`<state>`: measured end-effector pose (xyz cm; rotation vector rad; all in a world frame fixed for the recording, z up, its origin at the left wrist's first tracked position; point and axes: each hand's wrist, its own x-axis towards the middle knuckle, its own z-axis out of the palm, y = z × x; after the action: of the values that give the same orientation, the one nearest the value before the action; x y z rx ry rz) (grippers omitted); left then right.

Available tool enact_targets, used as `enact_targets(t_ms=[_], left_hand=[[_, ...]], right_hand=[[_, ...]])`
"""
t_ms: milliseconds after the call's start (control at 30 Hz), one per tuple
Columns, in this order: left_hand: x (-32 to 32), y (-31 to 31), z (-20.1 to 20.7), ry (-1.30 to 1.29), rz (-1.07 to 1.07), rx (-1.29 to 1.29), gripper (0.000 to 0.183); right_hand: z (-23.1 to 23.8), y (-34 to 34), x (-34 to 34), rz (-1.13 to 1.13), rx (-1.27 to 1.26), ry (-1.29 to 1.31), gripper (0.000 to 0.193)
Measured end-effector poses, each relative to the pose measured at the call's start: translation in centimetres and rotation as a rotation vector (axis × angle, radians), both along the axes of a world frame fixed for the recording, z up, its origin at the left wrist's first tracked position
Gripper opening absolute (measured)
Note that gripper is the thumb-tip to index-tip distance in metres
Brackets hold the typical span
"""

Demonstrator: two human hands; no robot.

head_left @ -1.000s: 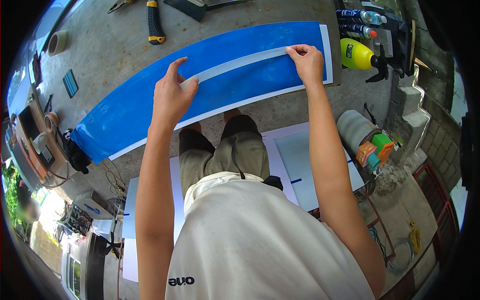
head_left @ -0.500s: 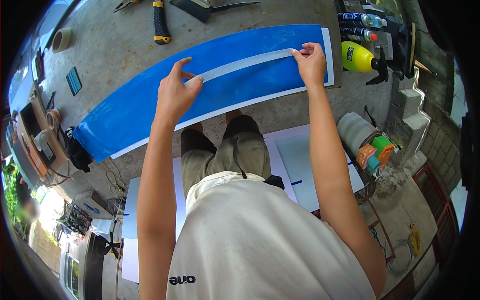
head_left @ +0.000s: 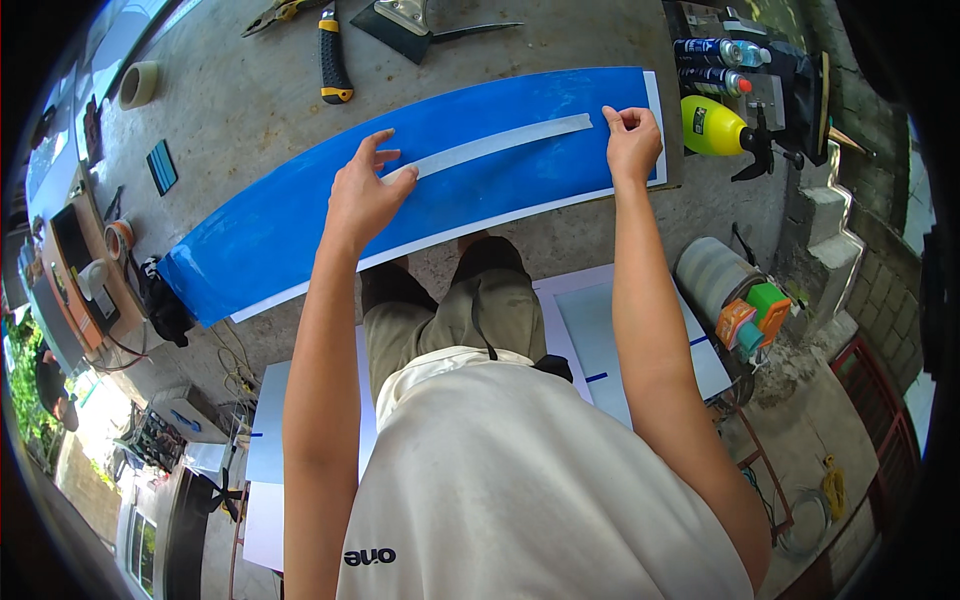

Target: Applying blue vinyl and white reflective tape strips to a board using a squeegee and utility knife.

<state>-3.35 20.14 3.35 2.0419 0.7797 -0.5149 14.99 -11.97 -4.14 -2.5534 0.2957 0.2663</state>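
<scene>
Your left hand (head_left: 362, 195) lies fingers spread on the left end of the pale tape strip (head_left: 505, 146), pressing it flat and gripping nothing. Your right hand (head_left: 633, 143) pinches the strip's right end between thumb and fingertips. The strip runs lengthwise along the middle of the long blue sheet (head_left: 270, 235), which lies across the grey concrete bench (head_left: 230, 110) with a white edge showing along its near side. Beyond the sheet, at the far edge: a utility knife with black and yellow handle (head_left: 332, 55), a scraper (head_left: 405, 20), pliers (head_left: 275, 12). Far left: a tape roll (head_left: 138, 85). Right of the sheet, just beside its end: a yellow spray bottle (head_left: 712, 127) lying on its side.
</scene>
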Motion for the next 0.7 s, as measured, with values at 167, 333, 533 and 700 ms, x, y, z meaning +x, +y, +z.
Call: enact_targets(t_ms=[167,333,533,700], left_hand=[[-0.1,0.7,-0.4,0.017,0.027,0.006,0.066],[0.4,0.5,-0.8,-0.012,0.0,-0.027,0.066],[0.0,0.4,-0.1,0.029,0.027,-0.036,0.062],[0.1,-0.1,-0.2,0.012,-0.013,-0.113,0.062]], right_hand=[[1.3,3.0,-2.3,0.236,-0.083,-0.181,0.036],[-0.9,-0.3,-0.3,0.148,-0.166,-0.288,0.022],[6.6,17.8,-2.1,0.445,0.201,-0.245,0.01],[5.9,38.8,-6.9,1.131,0.389,-0.097,0.022]])
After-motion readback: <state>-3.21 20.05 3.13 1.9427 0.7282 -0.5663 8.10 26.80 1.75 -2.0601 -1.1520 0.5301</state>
